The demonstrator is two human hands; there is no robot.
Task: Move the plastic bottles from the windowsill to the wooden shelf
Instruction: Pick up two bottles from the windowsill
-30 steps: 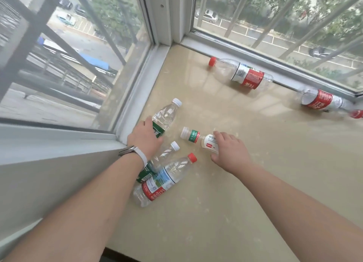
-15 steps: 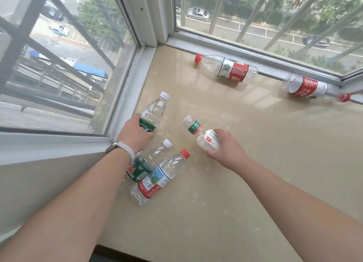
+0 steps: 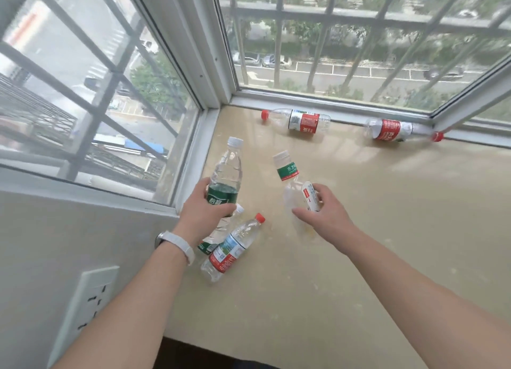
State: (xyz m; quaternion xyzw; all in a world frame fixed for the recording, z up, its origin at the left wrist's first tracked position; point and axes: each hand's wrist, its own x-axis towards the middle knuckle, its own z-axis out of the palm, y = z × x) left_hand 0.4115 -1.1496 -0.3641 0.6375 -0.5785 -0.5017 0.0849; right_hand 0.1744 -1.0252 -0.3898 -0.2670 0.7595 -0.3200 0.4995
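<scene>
Both hands are on bottles over the sill (image 3: 373, 244). The left hand (image 3: 203, 212) is wrapped round the green bottle (image 3: 226, 172), fingers and thumb curled about the dark green label, and the bottle stands nearly upright in the grip, white cap on top, leaning slightly toward the left window. A white band (image 3: 179, 245) sits on that wrist. The right hand (image 3: 330, 218) has the small bottle (image 3: 290, 186), thumb stretched across the near side of the clear body and fingers curled behind the white label; the bottle tilts with its pale cap up and away to the left, a green band under the neck. Both held bottles look raised off the sill, though the small one's base is hard to make out against the glare. Just below the left hand, a half-hidden bottle (image 3: 219, 232) lies on the sill, its white cap poking out by the knuckles. Right beside it lies the red-cap bottle (image 3: 232, 251), red and blue label, cap pointing away toward the right hand. Well apart from these, along the far window frame, two more lie on their sides: the far-left bottle (image 3: 300, 120), red cap pointing left, and the far-right bottle (image 3: 398, 129), red cap pointing right into the corner. A wall socket (image 3: 88, 299) shows on the wall at lower left.
</scene>
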